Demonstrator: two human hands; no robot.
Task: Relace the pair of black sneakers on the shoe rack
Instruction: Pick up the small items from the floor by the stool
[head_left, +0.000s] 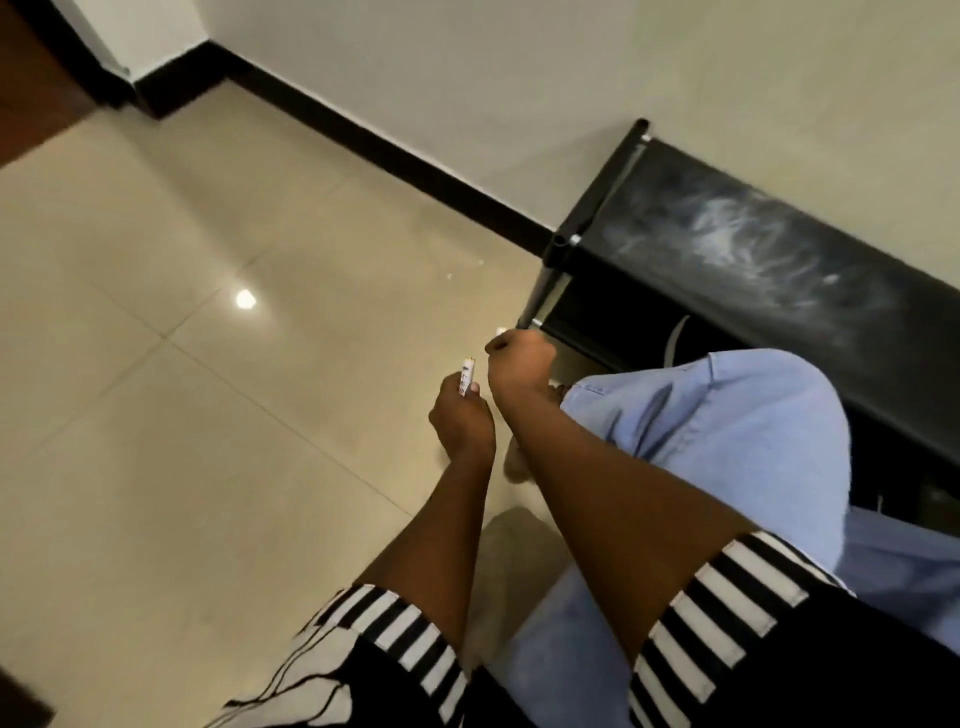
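A black shoe rack (737, 244) with a dusty top shelf stands against the wall at the right. Under that shelf only a white curved edge of a shoe (675, 338) shows; the black sneakers cannot be made out. My left hand (460, 415) holds a small white tube-like object (466, 379), upright, over the floor. Just to the right and slightly farther, near the rack's front left leg, my right hand (522, 361) is a closed fist; whether it holds anything is hidden. My knee in light blue jeans (727, 415) covers the rack's lower shelves.
Glossy beige floor tiles (208, 364) spread to the left. A black skirting board (374, 140) runs along the white wall. A dark wooden door or panel (31, 88) stands at the far left corner. My bare foot (519, 467) shows between my forearms.
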